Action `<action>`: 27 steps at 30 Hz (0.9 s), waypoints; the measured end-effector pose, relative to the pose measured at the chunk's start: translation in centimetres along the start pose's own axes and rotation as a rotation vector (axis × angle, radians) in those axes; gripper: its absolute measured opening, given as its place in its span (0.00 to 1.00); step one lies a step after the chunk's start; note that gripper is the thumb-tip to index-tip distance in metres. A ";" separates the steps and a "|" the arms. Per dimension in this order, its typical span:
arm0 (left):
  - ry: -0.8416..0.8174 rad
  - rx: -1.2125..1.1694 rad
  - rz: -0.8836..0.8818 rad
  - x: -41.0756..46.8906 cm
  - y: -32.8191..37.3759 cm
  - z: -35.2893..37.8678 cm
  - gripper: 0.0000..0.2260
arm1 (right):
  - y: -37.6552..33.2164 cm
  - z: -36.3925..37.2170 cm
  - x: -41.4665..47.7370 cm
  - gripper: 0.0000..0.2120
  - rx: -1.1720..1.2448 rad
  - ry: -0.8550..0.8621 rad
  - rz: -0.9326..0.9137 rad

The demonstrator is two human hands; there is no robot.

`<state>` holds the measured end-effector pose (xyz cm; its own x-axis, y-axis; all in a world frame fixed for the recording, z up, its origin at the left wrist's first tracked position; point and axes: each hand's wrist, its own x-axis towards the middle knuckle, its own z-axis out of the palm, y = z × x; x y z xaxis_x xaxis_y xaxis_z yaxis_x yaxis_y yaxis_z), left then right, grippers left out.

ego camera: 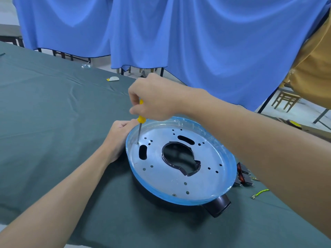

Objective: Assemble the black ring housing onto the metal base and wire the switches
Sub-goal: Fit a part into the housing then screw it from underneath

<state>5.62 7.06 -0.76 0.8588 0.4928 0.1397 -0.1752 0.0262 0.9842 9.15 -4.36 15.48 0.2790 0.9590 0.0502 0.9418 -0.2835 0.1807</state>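
Note:
The round metal base (179, 176), rimmed in blue film, lies on the green cloth with several holes and a large central cut-out. Under it the black ring housing shows only as a black handle stub (219, 205) at the front. My right hand (154, 97) grips a yellow-handled screwdriver (140, 119), held upright with its tip on a screw (137, 143) near the base's left edge. My left hand (118, 138) holds the left rim of the base, its fingers curled over the edge. Black switches (243, 174) with copper coils lie right of the base.
A green-yellow wire with a terminal (259, 192) lies on the cloth at the right. A small white and yellow item (113, 79) sits far back on the table (53, 113). Blue drapes (161, 33) hang behind, with stools (286, 100) at the right.

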 end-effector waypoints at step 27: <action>-0.015 -0.005 0.017 0.2 -0.3 -0.1 0.24 | 0.3 -0.4 0.2 0.18 0.014 -0.088 0.171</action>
<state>5.80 7.24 -1.02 0.8629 0.4801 0.1577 -0.1917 0.0223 0.9812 9.39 -4.26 15.89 0.4503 0.8928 -0.0070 0.8814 -0.4433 0.1631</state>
